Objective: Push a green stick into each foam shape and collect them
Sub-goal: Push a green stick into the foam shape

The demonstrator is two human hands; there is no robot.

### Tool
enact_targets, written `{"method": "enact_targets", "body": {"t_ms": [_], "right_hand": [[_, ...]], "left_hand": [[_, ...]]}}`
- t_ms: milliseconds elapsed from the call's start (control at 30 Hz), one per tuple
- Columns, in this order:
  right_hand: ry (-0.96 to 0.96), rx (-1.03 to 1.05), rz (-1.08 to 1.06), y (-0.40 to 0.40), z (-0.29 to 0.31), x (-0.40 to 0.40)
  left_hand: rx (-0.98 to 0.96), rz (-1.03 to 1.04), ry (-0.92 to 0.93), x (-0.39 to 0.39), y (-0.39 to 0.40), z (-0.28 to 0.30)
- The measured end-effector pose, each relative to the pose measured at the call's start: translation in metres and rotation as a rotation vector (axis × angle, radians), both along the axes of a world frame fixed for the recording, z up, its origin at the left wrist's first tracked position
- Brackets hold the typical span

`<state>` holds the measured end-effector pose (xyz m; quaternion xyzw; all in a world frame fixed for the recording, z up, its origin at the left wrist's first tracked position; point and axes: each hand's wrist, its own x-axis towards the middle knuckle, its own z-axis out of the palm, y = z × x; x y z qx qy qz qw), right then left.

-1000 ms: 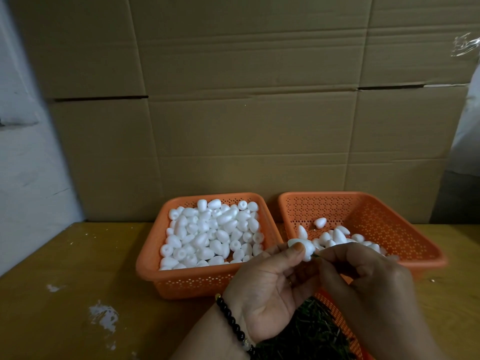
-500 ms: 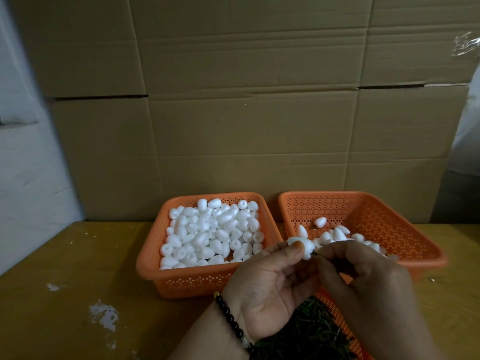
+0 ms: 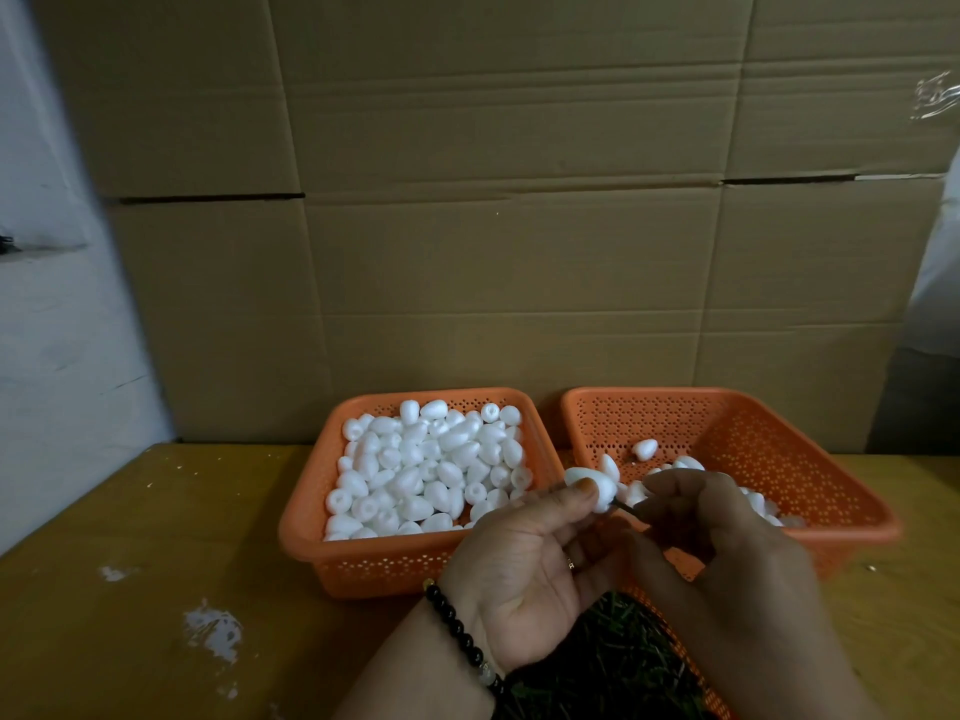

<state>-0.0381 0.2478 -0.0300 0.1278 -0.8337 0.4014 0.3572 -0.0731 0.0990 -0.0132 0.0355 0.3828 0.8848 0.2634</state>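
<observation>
My left hand point(image 3: 524, 569) pinches a white foam shape point(image 3: 597, 485) between thumb and fingers, in front of the two orange baskets. My right hand point(image 3: 722, 543) pinches a thin green stick point(image 3: 626, 506) whose tip meets the foam shape's right side. The left orange basket point(image 3: 311, 537) is heaped with plain white foam shapes point(image 3: 431, 470). The right orange basket point(image 3: 831, 485) holds a few foam shapes point(image 3: 645, 448), partly hidden by my hands. A third orange basket point(image 3: 670, 636) full of green sticks point(image 3: 613, 662) lies under my wrists.
The baskets stand on a yellowish wooden table point(image 3: 156, 537) with white paint marks. A wall of cardboard boxes point(image 3: 493, 226) rises right behind them. A white wall point(image 3: 52, 356) closes the left side.
My hands have stayed nearly in place. A short length of the green stick now shows between my right fingers and the foam shape.
</observation>
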Motion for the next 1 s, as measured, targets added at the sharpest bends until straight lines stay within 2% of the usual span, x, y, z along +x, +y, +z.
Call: {"method": "enact_targets", "body": {"t_ms": [333, 733, 1000], "right_hand": [[0.029, 0.108, -0.036, 0.0008, -0.0006, 0.0006], [0.028, 0.100, -0.008, 0.0023, -0.0008, -0.0002], [0.087, 0.193, 0.032, 0.0027, 0.0001, 0.0003]], "left_hand": [[-0.035, 0.055, 0.060, -0.0026, -0.0016, -0.0002], [-0.064, 0.069, 0.174, -0.0059, -0.0025, -0.0045], [-0.359, 0.253, 0.411, -0.0049, -0.0011, -0.0069]]}}
